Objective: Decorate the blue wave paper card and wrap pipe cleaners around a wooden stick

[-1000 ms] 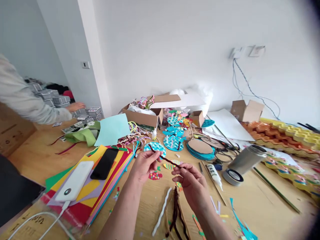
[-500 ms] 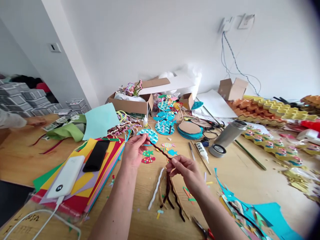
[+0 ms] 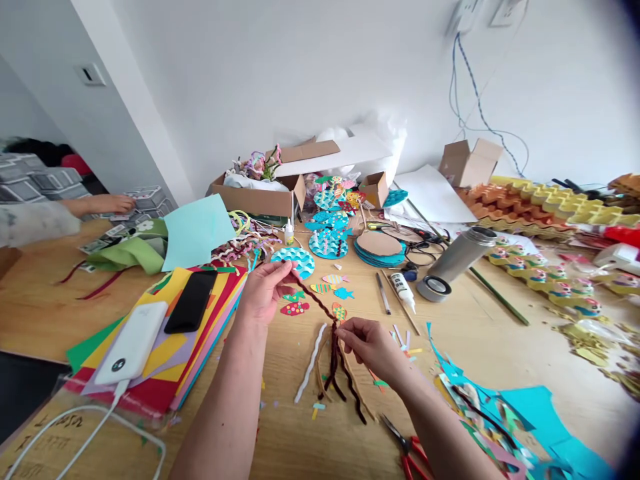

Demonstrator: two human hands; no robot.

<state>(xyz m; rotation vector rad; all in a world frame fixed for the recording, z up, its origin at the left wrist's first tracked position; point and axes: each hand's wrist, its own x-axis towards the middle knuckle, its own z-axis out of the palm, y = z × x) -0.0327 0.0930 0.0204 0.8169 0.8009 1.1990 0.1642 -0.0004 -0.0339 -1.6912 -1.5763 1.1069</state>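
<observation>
My left hand (image 3: 267, 288) pinches the upper end of a dark brown twisted pipe cleaner (image 3: 316, 298). The twisted length slants down to the right, toward my right hand (image 3: 367, 343), whose thumb and fingertips are closed on it where it parts into loose strands. These brown strands (image 3: 354, 395) fan out below the fingers. A white pipe cleaner (image 3: 311, 363) and thin tan strands lie beside them on the table. Beyond the hands are several paper fish (image 3: 295, 309) and a turquoise wavy-topped disc (image 3: 299, 259). Red-handled scissors (image 3: 407, 450) are partly behind my right forearm.
Left: a stack of coloured sheets (image 3: 150, 373) bearing a phone (image 3: 191, 301) and power bank (image 3: 131, 343). Right: a glue bottle (image 3: 403, 291), a metal flask (image 3: 457, 263) and blue paper scraps (image 3: 540, 420). A co-worker's hand (image 3: 107, 205) reaches toward grey boxes.
My right hand has shifted slightly right, and more of the twisted length shows between my hands. The co-worker's hand has moved up to the grey boxes. The view has tilted slightly.
</observation>
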